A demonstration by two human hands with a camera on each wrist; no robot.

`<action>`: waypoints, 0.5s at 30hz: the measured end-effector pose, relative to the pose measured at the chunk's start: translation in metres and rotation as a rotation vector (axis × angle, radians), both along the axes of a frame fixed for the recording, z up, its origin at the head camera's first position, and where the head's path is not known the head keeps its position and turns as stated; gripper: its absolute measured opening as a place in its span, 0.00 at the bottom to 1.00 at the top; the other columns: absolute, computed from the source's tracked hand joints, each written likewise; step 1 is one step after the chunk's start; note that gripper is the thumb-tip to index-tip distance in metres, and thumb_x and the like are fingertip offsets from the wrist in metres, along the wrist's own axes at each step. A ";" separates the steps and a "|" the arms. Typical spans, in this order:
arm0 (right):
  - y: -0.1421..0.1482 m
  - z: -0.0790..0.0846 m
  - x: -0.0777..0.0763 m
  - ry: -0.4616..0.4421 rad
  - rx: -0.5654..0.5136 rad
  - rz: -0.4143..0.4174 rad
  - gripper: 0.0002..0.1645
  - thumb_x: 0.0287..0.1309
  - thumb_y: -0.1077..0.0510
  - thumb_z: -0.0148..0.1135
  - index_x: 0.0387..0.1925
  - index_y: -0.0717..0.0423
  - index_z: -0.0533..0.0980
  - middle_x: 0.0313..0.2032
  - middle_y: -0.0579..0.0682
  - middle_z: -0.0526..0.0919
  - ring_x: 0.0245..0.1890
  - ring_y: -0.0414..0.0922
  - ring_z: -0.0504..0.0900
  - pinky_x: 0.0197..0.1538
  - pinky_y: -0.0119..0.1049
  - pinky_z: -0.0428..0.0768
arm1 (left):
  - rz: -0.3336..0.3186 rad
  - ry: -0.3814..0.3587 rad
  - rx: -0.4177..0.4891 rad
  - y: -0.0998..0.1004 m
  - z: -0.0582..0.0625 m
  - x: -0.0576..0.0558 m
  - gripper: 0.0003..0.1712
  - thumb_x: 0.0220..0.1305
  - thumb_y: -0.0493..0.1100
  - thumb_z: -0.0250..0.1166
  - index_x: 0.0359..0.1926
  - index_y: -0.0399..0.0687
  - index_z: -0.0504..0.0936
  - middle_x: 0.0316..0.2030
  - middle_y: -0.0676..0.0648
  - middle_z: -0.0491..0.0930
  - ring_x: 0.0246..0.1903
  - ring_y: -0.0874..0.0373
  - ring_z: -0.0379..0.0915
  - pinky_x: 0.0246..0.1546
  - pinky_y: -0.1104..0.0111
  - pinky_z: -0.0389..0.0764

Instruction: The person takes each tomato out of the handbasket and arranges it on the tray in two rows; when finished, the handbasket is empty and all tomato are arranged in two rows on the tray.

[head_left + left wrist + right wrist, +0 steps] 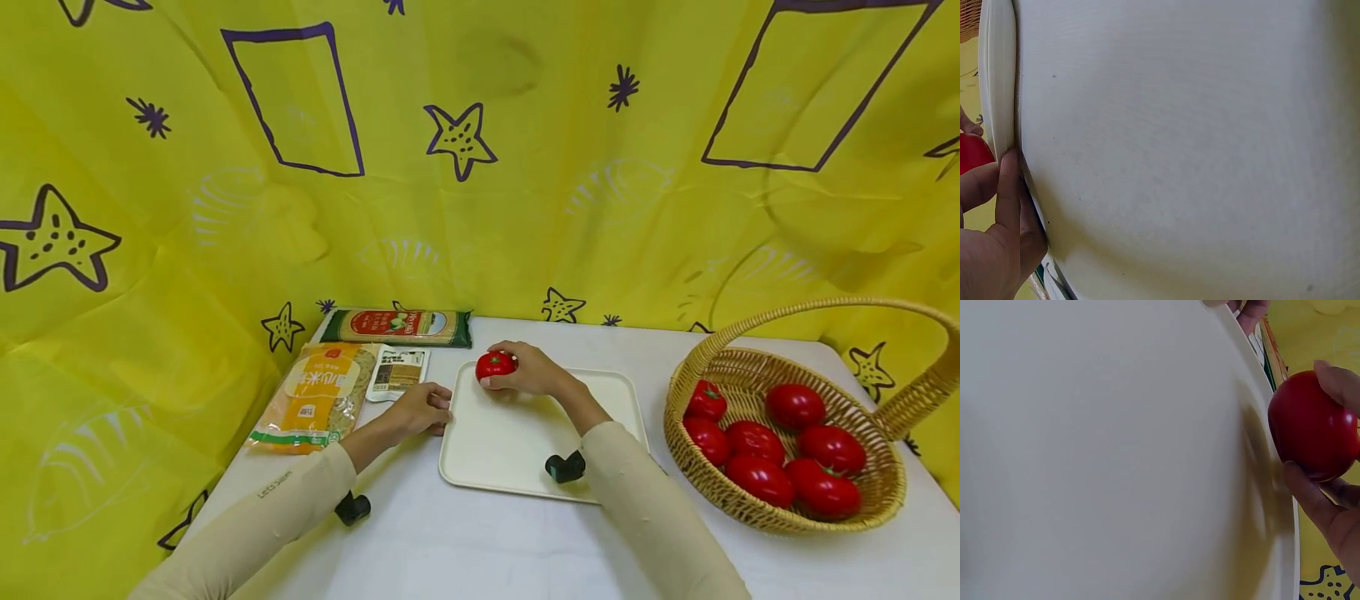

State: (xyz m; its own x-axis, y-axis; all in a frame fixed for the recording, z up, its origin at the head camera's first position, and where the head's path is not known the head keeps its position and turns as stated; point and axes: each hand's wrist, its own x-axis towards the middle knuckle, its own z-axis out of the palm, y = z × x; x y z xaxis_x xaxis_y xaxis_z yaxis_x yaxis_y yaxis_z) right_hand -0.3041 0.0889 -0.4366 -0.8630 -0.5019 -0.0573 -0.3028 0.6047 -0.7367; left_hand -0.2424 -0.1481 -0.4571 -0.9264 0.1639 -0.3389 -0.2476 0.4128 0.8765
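My right hand grips a round red tomato over the far left corner of a cream rectangular tray. In the right wrist view the thumb and fingers lie on opposite sides of the tomato. At the tray's left edge is my left hand, its thumb and fingers pinching the rim. The left wrist view shows those fingertips at the tray's rim, with a bit of the red tomato beyond.
A wicker basket with a tall handle stands at the right, holding several red tomatoes. Left of the tray lie an orange-and-clear food packet, a small white packet and a long green packet of noodles. A yellow patterned curtain hangs behind the table.
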 end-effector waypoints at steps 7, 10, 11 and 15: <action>-0.006 -0.004 0.000 -0.063 -0.045 -0.081 0.40 0.54 0.48 0.74 0.64 0.59 0.70 0.57 0.59 0.79 0.55 0.54 0.77 0.60 0.48 0.80 | -0.002 0.006 -0.003 0.000 0.000 0.001 0.22 0.60 0.27 0.65 0.57 0.29 0.74 0.38 0.43 0.76 0.30 0.57 0.75 0.32 0.68 0.88; -0.008 -0.006 0.000 -0.067 -0.060 -0.097 0.38 0.54 0.46 0.74 0.63 0.57 0.72 0.55 0.58 0.79 0.54 0.53 0.77 0.59 0.48 0.80 | 0.001 0.004 -0.004 0.000 0.000 0.001 0.22 0.60 0.27 0.65 0.57 0.30 0.75 0.38 0.43 0.76 0.30 0.57 0.75 0.32 0.68 0.88; -0.009 -0.007 0.000 -0.067 -0.068 -0.098 0.38 0.55 0.47 0.74 0.63 0.56 0.72 0.55 0.58 0.79 0.54 0.53 0.77 0.59 0.48 0.80 | -0.001 0.008 -0.006 0.000 0.000 0.001 0.22 0.60 0.27 0.65 0.57 0.29 0.74 0.38 0.43 0.76 0.30 0.57 0.75 0.32 0.68 0.88; -0.013 -0.010 -0.001 -0.063 -0.092 -0.100 0.38 0.56 0.48 0.74 0.65 0.55 0.72 0.56 0.58 0.79 0.55 0.54 0.77 0.59 0.48 0.80 | 0.002 0.002 -0.002 0.000 0.000 0.001 0.22 0.60 0.27 0.65 0.56 0.30 0.75 0.38 0.43 0.75 0.30 0.57 0.75 0.32 0.68 0.88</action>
State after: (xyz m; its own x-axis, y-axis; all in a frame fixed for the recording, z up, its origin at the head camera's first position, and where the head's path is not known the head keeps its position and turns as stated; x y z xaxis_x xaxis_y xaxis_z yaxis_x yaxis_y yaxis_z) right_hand -0.3050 0.0760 -0.4461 -0.9053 -0.4190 -0.0705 -0.1959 0.5589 -0.8058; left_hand -0.2414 -0.1480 -0.4571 -0.9276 0.1616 -0.3369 -0.2461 0.4143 0.8762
